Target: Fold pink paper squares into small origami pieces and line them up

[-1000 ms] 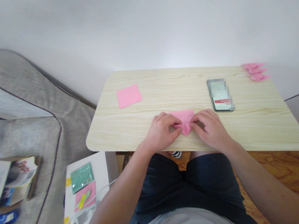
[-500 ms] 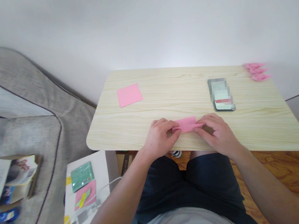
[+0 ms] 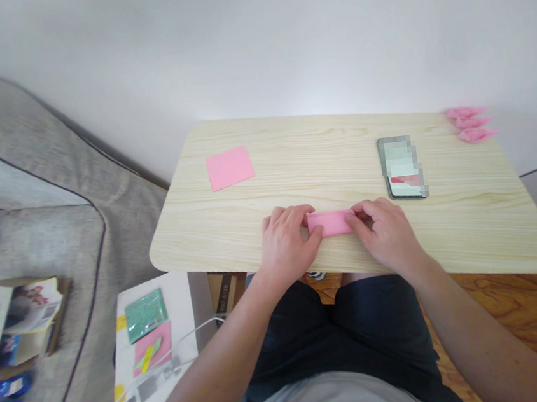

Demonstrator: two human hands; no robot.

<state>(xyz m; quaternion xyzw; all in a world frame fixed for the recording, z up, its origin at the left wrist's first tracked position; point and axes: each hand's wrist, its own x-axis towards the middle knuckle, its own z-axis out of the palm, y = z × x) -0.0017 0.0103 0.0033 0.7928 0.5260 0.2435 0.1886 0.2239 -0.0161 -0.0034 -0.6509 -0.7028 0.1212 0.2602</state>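
Folded pink paper held at both ends near the front edge of the tabletop

The folded pink paper [image 3: 332, 225] is a narrow strip lying crosswise at the near side of the pale wood-grain tabletop [image 3: 293, 160]. The left hand [image 3: 286, 241] grips its left end, thumb in front; the right hand [image 3: 387, 232] grips its right end likewise. Both ends are partly covered by the digits, so the corners cannot be fully inspected. Fingers behind the strip are partly hidden, and its inner folds cannot be made out.

Beyond the left hand lies a flat pink sheet [image 3: 230, 168]; whether it is one sheet or several cannot be determined. Beyond the right hand is a phone [image 3: 407, 187], its screen largely obscured by pixelation. Three pink folded pieces [image 3: 474, 122] sit close together at the far right corner, their detail soft.

Lower left, a green packet [image 3: 146, 316] rests on a white surface [image 3: 178, 300], its print illegible. A white cable [image 3: 200, 328] passes out of sight behind the left forearm. Under the tabletop, a brown carton [image 3: 224, 294] is mostly concealed. The open box [image 3: 22, 323] on the grey sofa [image 3: 62, 242] is blurred.
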